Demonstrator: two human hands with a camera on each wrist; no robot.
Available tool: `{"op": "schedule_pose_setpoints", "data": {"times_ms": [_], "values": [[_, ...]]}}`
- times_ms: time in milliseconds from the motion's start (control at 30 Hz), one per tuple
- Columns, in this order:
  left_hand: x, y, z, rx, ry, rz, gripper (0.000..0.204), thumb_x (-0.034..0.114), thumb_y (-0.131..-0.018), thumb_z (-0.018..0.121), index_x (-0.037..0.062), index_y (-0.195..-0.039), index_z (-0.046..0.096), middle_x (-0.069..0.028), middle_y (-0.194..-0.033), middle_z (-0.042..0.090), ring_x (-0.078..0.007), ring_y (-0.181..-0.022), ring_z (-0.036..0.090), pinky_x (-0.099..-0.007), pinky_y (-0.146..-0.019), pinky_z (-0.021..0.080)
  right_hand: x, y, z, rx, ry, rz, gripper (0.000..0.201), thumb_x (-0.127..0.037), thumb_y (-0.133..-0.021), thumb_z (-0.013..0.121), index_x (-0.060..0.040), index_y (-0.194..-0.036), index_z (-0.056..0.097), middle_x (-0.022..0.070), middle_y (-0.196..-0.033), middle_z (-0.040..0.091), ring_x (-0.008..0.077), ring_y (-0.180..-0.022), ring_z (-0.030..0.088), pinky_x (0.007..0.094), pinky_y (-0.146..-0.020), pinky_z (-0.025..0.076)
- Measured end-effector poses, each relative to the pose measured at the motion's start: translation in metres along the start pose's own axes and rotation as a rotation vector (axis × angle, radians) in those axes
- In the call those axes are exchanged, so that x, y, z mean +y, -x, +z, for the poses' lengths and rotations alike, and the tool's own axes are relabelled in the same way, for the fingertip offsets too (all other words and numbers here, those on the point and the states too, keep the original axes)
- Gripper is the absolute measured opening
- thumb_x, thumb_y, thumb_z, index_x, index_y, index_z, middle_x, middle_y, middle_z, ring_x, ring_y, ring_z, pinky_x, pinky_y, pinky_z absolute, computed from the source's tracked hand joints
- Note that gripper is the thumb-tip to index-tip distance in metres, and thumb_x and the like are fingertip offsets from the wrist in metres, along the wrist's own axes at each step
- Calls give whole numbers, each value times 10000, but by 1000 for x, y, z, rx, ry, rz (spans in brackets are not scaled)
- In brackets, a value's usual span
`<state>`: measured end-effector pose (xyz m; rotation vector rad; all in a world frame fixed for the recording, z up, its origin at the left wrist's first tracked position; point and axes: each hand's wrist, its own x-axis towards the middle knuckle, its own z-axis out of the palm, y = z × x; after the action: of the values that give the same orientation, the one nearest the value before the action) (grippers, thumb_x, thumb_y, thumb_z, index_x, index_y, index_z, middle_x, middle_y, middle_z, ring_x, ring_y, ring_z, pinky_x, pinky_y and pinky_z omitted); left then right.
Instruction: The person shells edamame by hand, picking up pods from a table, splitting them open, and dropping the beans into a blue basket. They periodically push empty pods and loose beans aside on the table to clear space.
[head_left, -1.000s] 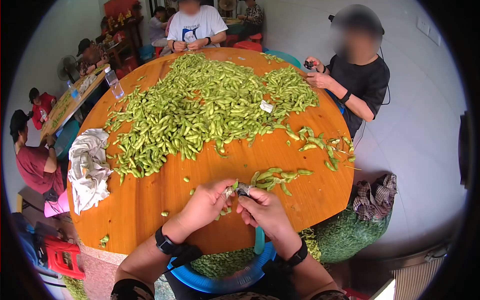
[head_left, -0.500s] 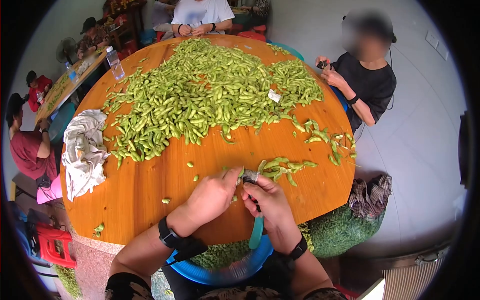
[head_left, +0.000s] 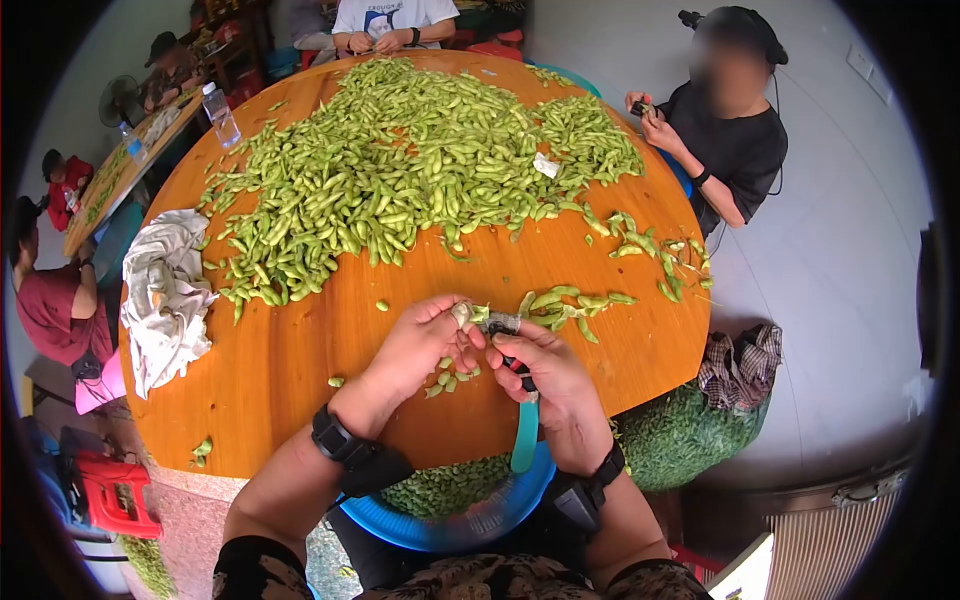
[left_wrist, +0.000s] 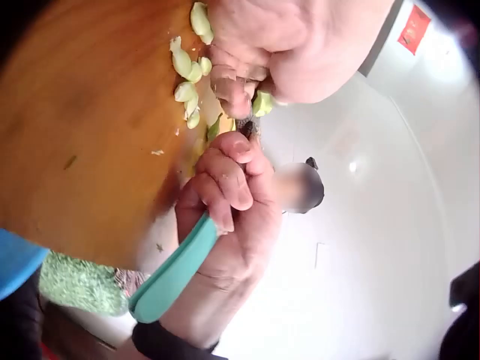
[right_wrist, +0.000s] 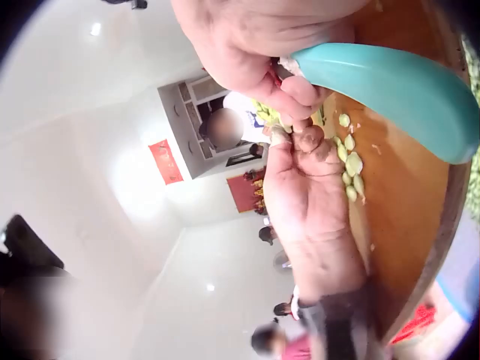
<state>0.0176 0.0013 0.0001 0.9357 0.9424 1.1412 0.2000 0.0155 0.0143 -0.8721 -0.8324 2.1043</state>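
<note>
My left hand (head_left: pixel 425 340) pinches a green bean pod (head_left: pixel 481 314) above the near part of the round table. Close against its right side, my right hand (head_left: pixel 550 370) grips a tool with a curved teal handle (head_left: pixel 525 437); black and red parts show between the fingers, and its working end is hidden. A grey wrap (head_left: pixel 503 323) covers a right fingertip, near the pod. Small pale green pieces (left_wrist: pixel 180 56) lie on the wood under the hands. Just beyond the right hand is a small group of pods (head_left: pixel 575 308).
A large heap of pods (head_left: pixel 400 190) covers the far half of the table (head_left: pixel 270 400). A crumpled cloth (head_left: pixel 165 300) lies at left, near a bottle (head_left: pixel 220 115). Below the near edge sits a blue basin (head_left: pixel 430 540) with green contents; a filled green sack (head_left: pixel 700 440) stands at right.
The hands have drawn slightly apart, showing the pod between them again. The teal handle has swung from mostly hidden to pointing down below my right hand. The view has tilted downward.
</note>
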Motion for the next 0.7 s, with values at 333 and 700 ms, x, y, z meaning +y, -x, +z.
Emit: {"op": "schedule_pose_setpoints", "data": {"times_ms": [333, 700], "values": [[2, 9, 13, 4, -1076, 543, 183, -15, -802, 534, -3, -984, 547, -202, -855, 596, -373, -757, 624, -400, -657, 518, 14, 15, 7, 159, 455, -172, 64, -87, -914, 558, -70, -881, 610, -16, -648, 554, 40, -465, 475, 195, -376, 337], [41, 32, 8, 167, -1784, 656, 183, -19, -705, 577, 7, -886, 587, -147, -956, 586, -335, -891, 570, -403, -749, 502, -12, 32, -57, 369, 951, -468, 86, -36, -868, 544, -4, -900, 617, 40, -614, 588, 101, -553, 557, 276, -527, 454]]}}
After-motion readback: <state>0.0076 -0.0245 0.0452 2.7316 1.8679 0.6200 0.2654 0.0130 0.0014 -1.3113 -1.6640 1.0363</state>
